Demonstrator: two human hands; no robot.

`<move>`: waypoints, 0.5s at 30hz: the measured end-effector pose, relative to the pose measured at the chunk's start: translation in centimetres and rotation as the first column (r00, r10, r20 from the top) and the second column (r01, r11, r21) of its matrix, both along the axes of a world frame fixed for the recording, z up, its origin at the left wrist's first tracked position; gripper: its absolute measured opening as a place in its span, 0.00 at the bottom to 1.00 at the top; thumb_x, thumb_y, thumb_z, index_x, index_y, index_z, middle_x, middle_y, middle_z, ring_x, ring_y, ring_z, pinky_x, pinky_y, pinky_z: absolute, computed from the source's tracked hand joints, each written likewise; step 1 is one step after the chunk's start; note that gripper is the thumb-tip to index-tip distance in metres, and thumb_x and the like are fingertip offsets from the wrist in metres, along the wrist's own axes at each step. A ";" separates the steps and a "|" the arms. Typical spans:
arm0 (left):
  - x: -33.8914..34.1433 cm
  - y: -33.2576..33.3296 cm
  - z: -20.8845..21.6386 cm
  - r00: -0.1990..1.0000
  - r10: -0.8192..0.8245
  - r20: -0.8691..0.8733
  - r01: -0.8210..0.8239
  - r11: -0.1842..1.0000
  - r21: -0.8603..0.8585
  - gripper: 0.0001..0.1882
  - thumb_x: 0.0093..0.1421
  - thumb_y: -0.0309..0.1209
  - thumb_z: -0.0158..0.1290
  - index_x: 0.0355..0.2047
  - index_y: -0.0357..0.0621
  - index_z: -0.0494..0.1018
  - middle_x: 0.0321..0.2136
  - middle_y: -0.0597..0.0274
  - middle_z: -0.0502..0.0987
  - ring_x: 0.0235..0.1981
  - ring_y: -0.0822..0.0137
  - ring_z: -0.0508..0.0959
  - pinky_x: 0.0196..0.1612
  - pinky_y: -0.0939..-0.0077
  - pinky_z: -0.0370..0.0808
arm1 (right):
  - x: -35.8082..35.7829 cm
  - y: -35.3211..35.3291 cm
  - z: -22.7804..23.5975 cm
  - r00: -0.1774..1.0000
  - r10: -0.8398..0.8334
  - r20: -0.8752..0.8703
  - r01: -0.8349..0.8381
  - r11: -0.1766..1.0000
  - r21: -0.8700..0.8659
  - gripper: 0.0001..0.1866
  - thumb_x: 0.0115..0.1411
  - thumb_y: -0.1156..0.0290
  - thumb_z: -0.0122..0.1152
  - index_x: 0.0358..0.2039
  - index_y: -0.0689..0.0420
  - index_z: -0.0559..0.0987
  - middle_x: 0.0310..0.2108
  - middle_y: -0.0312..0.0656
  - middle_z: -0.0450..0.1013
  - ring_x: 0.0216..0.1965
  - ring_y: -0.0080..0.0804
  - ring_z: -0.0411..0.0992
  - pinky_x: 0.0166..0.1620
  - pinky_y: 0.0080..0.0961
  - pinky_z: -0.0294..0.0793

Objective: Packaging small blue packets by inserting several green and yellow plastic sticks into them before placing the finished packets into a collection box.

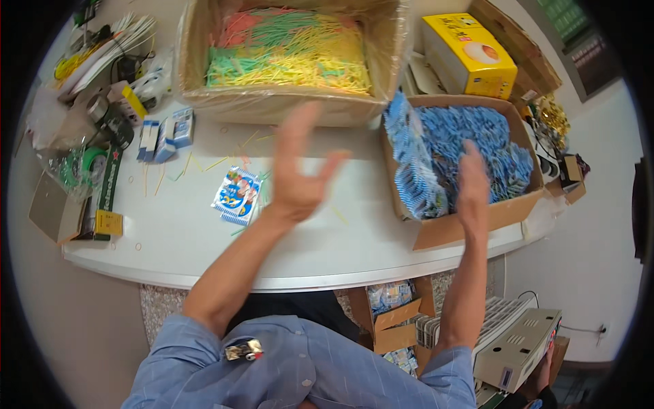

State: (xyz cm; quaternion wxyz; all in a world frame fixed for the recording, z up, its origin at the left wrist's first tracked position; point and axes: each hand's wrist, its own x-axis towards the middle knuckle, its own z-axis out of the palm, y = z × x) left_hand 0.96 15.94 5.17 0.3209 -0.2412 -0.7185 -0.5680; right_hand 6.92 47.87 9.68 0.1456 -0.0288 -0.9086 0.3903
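Observation:
My left hand is raised over the white table, blurred by motion, its thumb spread away from the fingers and nothing in it. It is nearest the front wall of a large lined carton full of thin pink, green and yellow sticks. To its left lie blue-and-white printed packets, with a few loose sticks around them. My right hand reaches over an open cardboard box filled with small blue packets. Its fingers look stretched out but blurred, and I see nothing held. A strip of joined blue packets hangs along the box's left side.
Small blue-and-white boxes, a thermos and green tape stand at the left. A yellow box is behind the packet box. Below the table's edge are cartons and a beige machine, with another person's hand beside it.

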 end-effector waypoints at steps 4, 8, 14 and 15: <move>2.7 -14.8 -4.1 0.768 0.397 0.502 -0.362 0.916 -0.172 0.22 0.58 0.33 0.64 0.50 0.35 0.75 0.40 0.52 0.81 0.35 0.60 0.80 0.44 0.65 0.76 | 6.5 -5.2 1.7 0.867 -0.216 -0.450 0.149 0.972 -0.180 0.21 0.73 0.66 0.40 0.52 0.68 0.75 0.49 0.49 0.75 0.53 0.38 0.73 0.58 0.35 0.70; 3.8 -17.2 -8.1 0.602 0.625 0.496 -0.306 0.755 -0.580 0.26 0.52 0.45 0.68 0.42 0.36 0.79 0.30 0.53 0.81 0.31 0.60 0.80 0.35 0.66 0.75 | 6.6 -13.6 -4.5 0.990 0.011 -0.140 -0.062 0.928 -0.369 0.10 0.69 0.75 0.53 0.45 0.66 0.79 0.38 0.44 0.77 0.39 0.29 0.77 0.43 0.27 0.76; 2.7 -16.2 -9.0 0.539 0.640 0.547 -0.222 0.735 -0.641 0.23 0.45 0.46 0.71 0.32 0.42 0.79 0.27 0.54 0.81 0.30 0.57 0.81 0.33 0.63 0.74 | 3.4 -21.6 -10.5 0.961 0.210 0.182 -0.133 0.922 -0.364 0.12 0.65 0.71 0.61 0.44 0.66 0.79 0.36 0.40 0.78 0.36 0.24 0.75 0.43 0.20 0.74; 2.5 -16.3 -8.9 0.541 0.638 0.548 -0.231 0.739 -0.632 0.23 0.45 0.46 0.71 0.32 0.42 0.79 0.27 0.54 0.81 0.30 0.57 0.81 0.33 0.63 0.74 | 2.9 -22.1 -10.5 0.950 0.239 0.202 -0.147 0.910 -0.389 0.12 0.65 0.71 0.62 0.44 0.66 0.79 0.36 0.40 0.79 0.36 0.23 0.75 0.43 0.20 0.74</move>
